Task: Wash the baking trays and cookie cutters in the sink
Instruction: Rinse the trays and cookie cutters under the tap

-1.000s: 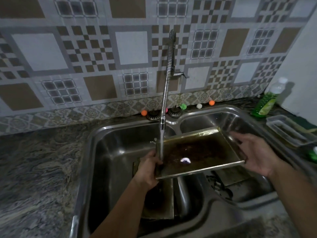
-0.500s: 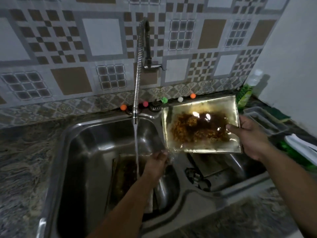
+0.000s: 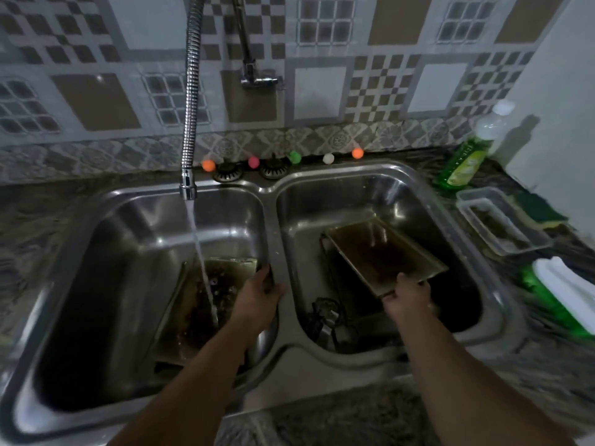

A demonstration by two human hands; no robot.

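Two trays in play: right hand (image 3: 406, 296) has lowered the crusted tray (image 3: 384, 254) into the right basin, grip pinching its near edge. Left hand (image 3: 257, 296) grips second tray (image 3: 199, 304) under the tap stream (image 3: 201, 259). Rinsing moves on.

The double steel sink (image 3: 273, 201) holds two grimy baking trays. One tray (image 3: 383, 255) sits tilted in the right basin, its far end raised toward 12 o'clock, brown residue across its floor. The other tray (image 3: 190, 304) slopes in the left basin under running water. At 7 o'clock of the right tray lie dark metal shapes (image 3: 325, 320), possibly cookie cutters.
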